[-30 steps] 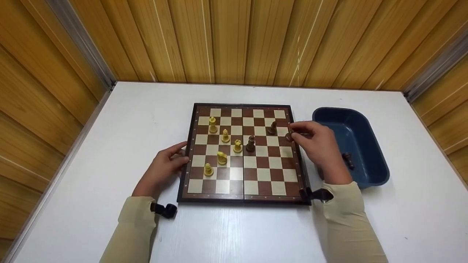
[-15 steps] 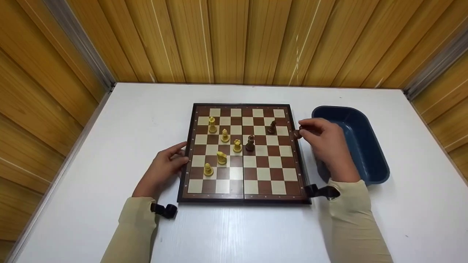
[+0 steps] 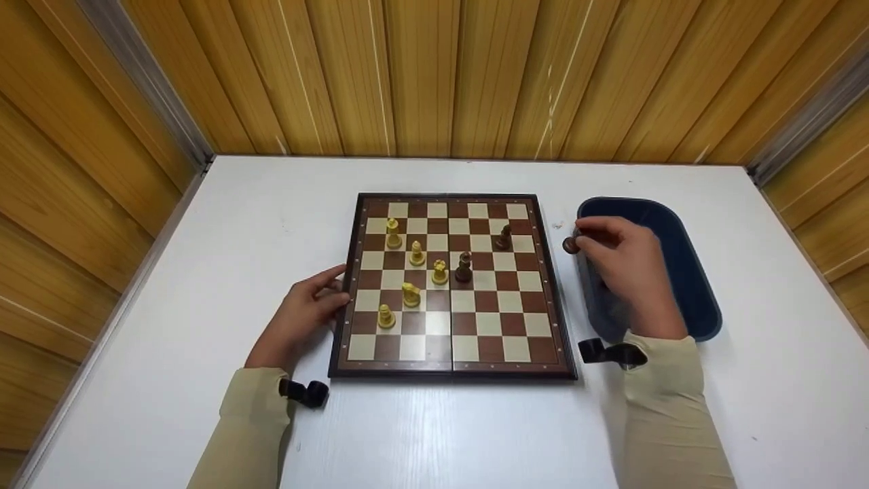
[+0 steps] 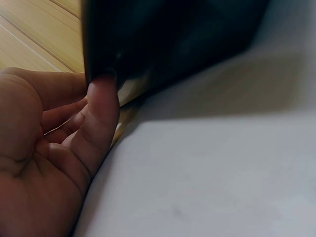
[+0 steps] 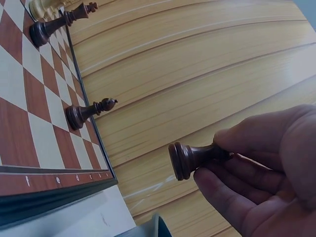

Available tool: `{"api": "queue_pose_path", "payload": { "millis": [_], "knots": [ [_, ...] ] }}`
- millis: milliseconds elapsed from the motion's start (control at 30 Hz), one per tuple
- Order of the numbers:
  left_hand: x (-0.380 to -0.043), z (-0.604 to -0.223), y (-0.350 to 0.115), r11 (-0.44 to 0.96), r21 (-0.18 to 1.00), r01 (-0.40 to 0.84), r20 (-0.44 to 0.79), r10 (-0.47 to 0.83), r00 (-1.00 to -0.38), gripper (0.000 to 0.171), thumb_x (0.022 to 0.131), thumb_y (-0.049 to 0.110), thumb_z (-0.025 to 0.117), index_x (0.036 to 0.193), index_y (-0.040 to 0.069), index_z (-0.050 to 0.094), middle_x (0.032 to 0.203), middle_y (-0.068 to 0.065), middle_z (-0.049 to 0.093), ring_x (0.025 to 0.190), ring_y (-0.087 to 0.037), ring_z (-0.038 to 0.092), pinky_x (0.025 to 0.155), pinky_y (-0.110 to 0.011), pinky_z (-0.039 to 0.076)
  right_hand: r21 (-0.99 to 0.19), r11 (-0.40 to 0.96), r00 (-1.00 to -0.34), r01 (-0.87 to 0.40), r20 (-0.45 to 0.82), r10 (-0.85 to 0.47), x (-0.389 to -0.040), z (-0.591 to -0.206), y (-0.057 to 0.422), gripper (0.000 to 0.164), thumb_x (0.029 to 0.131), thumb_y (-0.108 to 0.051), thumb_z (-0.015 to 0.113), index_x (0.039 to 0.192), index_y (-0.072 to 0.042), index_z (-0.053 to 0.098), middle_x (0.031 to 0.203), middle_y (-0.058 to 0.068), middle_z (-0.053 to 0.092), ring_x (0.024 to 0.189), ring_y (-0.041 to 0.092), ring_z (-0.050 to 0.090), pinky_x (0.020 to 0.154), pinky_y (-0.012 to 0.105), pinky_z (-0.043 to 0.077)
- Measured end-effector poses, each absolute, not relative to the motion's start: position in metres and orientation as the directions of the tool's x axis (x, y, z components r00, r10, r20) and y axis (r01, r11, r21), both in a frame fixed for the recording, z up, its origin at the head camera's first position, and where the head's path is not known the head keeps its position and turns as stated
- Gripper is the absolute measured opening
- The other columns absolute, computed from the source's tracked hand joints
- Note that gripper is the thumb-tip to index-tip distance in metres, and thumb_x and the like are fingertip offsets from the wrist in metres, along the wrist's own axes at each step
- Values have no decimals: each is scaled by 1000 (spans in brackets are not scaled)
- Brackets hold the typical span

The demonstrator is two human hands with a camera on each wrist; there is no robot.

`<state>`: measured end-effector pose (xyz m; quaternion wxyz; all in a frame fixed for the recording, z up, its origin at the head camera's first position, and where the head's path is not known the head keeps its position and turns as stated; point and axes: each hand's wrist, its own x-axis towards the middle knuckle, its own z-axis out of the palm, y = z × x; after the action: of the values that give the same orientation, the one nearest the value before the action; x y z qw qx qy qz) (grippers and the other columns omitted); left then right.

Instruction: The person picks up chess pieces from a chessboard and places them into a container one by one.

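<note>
My right hand (image 3: 621, 261) pinches a dark brown chess piece (image 5: 190, 158) by its upper end, in the gap between chessboard and tray. Its round base points left toward the board; the top is hidden by my fingers. My left hand (image 3: 309, 309) touches the left edge of the chessboard (image 3: 506, 350) with thumb and index finger. On the board stand a dark king (image 3: 464, 267) and a dark bishop (image 5: 84, 113). Several yellow pieces stand on the left half, including a knight (image 3: 411, 295) and a pawn (image 3: 385, 316).
A blue plastic tray (image 3: 703, 299) stands right of the board, partly covered by my right hand and forearm. Both rest on a white table (image 3: 421, 435). Wood-patterned panels (image 3: 421, 75) rise behind and at the sides.
My right hand has carried the dark piece rightward from the board's right edge to beside the tray. My left hand stays at the board's edge. The other pieces stand where they were.
</note>
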<state>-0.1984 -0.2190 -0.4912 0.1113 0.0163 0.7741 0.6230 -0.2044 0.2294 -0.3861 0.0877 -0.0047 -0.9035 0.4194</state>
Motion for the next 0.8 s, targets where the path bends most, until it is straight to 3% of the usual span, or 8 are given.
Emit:
{"api": "queue_pose_path", "payload": {
  "millis": [267, 567, 800],
  "knots": [
    [-199, -492, -220, 257, 960, -112, -155, 154, -976, 56, 93, 9, 61, 146, 14, 44, 117, -15, 54, 80, -12, 61, 68, -24, 53, -738, 674, -982, -32, 149, 116, -203, -385, 239, 31, 93, -21, 64, 122, -11, 67, 118, 10, 67, 95, 4, 59, 76, 10, 45],
    [-198, -491, -219, 240, 964, -116, -156, 153, -976, 56, 93, 10, 62, 146, 15, 44, 118, -17, 52, 84, -12, 61, 71, -24, 53, -736, 677, -981, 14, 122, 153, -203, -386, 250, 32, 95, -24, 60, 124, -13, 66, 114, 10, 68, 89, 5, 60, 63, 18, 48],
    [-198, -491, -219, 212, 969, -124, -158, 151, -976, 56, 93, 8, 62, 146, 14, 44, 117, -16, 52, 85, -12, 60, 72, -24, 53, -724, 687, -981, 55, 89, 172, -204, -388, 256, 32, 96, -24, 58, 126, -13, 65, 117, 11, 66, 97, 15, 60, 68, 18, 48]
  ]
}}
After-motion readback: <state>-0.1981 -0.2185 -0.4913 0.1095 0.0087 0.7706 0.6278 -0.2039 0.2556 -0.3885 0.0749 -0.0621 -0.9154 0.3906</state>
